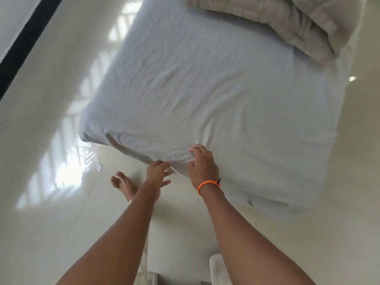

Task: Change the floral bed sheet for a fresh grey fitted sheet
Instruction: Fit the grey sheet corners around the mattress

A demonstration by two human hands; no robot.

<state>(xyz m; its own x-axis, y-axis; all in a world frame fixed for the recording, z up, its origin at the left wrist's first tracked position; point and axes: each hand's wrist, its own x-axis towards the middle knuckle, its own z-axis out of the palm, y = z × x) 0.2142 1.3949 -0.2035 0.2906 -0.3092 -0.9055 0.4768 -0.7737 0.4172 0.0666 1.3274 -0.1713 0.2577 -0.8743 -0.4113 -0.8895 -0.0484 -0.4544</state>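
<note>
The grey fitted sheet [205,89] covers the mattress, wrinkled across its top. At the near edge of the bed my right hand [202,165], with an orange bracelet on its wrist, grips a bunched fold of the sheet. My left hand [158,171] is just left of it at the mattress side, thumb and forefinger pinching the sheet's edge while the other fingers spread loose. The sheet's left near corner [90,134] hangs loosely gathered. No floral sheet is in view.
A beige folded duvet [277,23] lies on the far end of the bed. Glossy pale tiled floor [51,140] surrounds the bed, with bright window reflections. My bare foot [121,184] stands near the bed. A dark strip [24,44] runs along the far left.
</note>
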